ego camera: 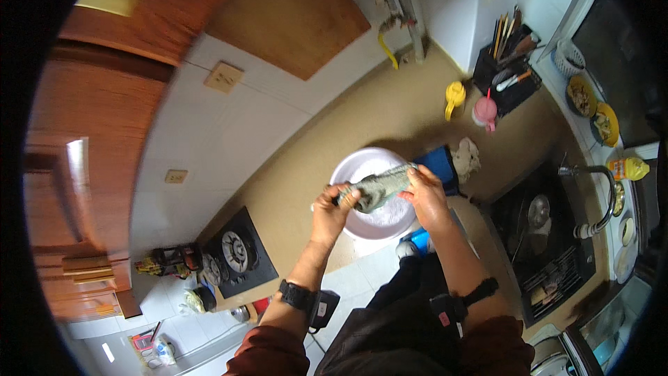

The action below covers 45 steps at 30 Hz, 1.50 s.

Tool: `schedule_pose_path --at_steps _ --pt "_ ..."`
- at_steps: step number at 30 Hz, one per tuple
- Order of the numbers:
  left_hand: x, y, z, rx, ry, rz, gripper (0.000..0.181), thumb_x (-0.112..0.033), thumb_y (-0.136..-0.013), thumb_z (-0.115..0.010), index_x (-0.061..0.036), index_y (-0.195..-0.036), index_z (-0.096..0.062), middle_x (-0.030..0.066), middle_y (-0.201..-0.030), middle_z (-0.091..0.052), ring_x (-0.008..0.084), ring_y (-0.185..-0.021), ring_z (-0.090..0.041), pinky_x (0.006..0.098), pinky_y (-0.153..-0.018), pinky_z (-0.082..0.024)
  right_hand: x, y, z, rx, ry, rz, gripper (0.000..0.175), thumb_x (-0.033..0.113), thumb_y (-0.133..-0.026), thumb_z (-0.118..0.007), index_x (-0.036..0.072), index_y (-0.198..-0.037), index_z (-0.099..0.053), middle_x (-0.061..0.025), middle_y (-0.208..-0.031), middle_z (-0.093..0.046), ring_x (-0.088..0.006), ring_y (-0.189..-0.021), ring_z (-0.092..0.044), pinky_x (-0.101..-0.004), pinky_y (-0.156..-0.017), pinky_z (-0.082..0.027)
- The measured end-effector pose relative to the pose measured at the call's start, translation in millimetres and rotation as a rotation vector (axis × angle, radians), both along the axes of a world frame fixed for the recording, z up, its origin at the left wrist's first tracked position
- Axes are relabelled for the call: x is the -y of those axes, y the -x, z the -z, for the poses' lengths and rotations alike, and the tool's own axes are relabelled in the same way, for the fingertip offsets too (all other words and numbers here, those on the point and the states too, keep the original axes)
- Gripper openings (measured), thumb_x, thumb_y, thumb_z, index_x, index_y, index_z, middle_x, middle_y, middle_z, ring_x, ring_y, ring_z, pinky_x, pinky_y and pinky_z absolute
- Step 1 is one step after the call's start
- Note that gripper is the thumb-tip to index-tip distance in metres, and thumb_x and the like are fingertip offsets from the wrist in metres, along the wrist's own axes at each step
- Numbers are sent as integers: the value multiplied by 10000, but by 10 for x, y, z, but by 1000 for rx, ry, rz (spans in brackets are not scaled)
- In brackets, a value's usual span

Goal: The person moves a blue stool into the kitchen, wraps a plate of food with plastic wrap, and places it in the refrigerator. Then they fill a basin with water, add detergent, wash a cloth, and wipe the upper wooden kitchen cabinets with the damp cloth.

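A damp-looking grey-green cloth (383, 188) stretches between my two hands above a pale round basin (342, 227). At its left end, my left hand (333, 210) grips the bunched fabric. The other end is pinched between the thumb and fingers of my right hand (429, 197). Below the cloth, whitish, sudsy-looking water (389, 218) shows inside the basin, which is partly covered by my hands and the cloth. A dark device is strapped to each forearm.
Right of the basin lie a blue item (437, 164) and a crumpled whitish rag (466, 159). A dark sink (553, 235) with a curved faucet (609, 193) is farther right. Yellow (455, 93) and pink (485, 110) cups stand behind. A gas stove (240, 256) is at left.
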<state>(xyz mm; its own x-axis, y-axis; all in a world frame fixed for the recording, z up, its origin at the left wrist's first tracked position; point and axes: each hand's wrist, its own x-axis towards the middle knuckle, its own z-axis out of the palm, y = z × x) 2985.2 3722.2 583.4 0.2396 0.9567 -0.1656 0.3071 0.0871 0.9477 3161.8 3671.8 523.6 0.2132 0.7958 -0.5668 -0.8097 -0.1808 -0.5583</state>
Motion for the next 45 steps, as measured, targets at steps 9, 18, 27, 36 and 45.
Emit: schedule_pose_path --at_steps 9,18,27,36,45 --pt "205 -344 -910 49 -4 76 210 -236 -820 -637 -40 -884 -597 -30 -740 -563 59 -669 -483 214 -627 -430 152 46 -942 724 -571 -262 633 204 -840 -594 72 -1354 -250 -107 -1233 -427 -202 -1123 -424 -305 -929 -354" --pt "233 -399 -2191 -55 -425 268 290 -142 -856 -558 -9 -1111 -519 121 -1016 -547 210 -930 -574 307 -772 -484 133 114 -1860 223 -341 -33 278 123 -901 -486 1 -1151 -485 -27 -1048 -544 -110 -928 -506 -248 -829 -404" --pt "195 17 -4104 -253 -1262 81 217 -34 -741 -620 -26 -954 -580 140 -1004 -532 313 -967 -513 354 -802 -442 -85 29 -3980 672 -774 130 257 84 -835 -560 15 -1068 -474 -42 -1002 -528 -118 -922 -477 -265 -837 -390" --pt "-354 203 -5899 -770 -1906 -326 404 -158 -759 -632 -83 -1138 -514 145 -1291 -380 324 -1264 -270 470 -1029 -206 -663 -290 -6724 997 -1255 638 459 267 -880 -526 -11 -1212 -372 -148 -1074 -495 -215 -968 -527 -339 -849 -430" --pt "-570 223 -6130 -879 -1871 -425 598 -344 -768 -584 -85 -1277 -404 112 -1395 -279 277 -1325 -167 444 -1070 -92 -1252 216 -7457 2355 -1317 930 446 212 -846 -522 214 -1283 -429 -65 -1365 -321 -307 -1150 -406 -548 -927 -325"
